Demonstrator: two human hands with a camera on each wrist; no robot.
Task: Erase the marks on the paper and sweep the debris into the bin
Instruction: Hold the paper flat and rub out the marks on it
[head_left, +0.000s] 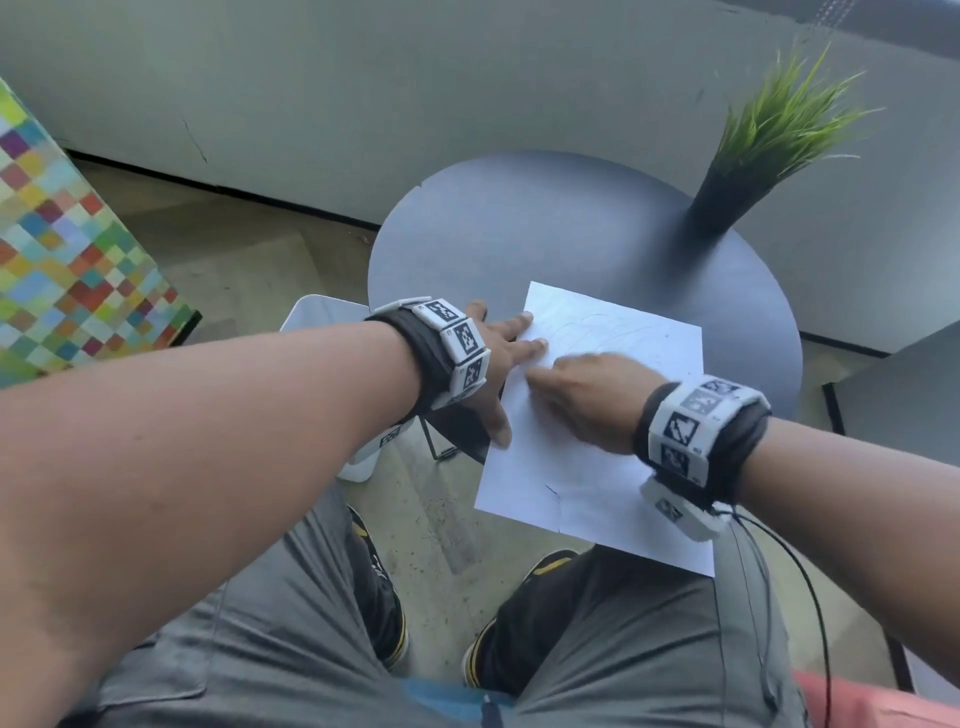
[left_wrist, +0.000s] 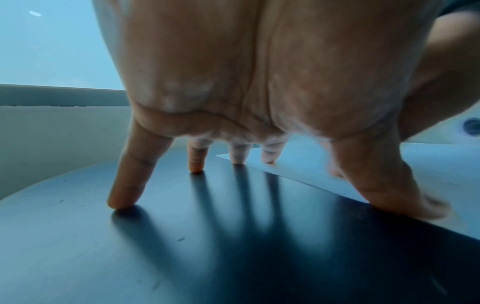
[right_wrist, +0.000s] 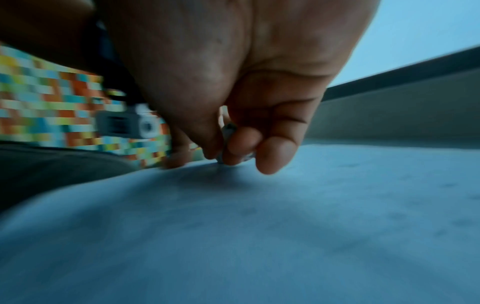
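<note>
**Erasing under way, sweeping not yet begun**

I am looking down at a round dark grey tabletop (head_left: 545, 223), and I am judging the job to be somewhere in its first half. The white rectangular sheet of paper (head_left: 597, 467) is lying on the near side of it, with its near end hanging out past the edge over my lap. Faint pencil loops (head_left: 597, 332) are still showing across the far part of the sheet, and a short dark stroke (head_left: 553, 489) is sitting near the lower left, so there is erasing left to do.

The white plastic bin (head_left: 317, 317) is standing on the floor just beside the tabletop on the left, mostly hidden under my left forearm. I am seeing nothing swept toward it yet, and I cannot make out any crumbs on the paper at this sharpness.

My left hand (head_left: 493, 358) is spread flat, fingers (left_wrist: 270, 156) straight; the wrist view is showing two fingertips and the thumb pressing the paper's left edge and two more standing on the bare tabletop. It is pinning the sheet, holding nothing.

My right hand (head_left: 587, 400) is blurred, working on the middle of the sheet. Its fingers are curled and pinching a small pale eraser (right_wrist: 228, 128) down against the paper.
</note>
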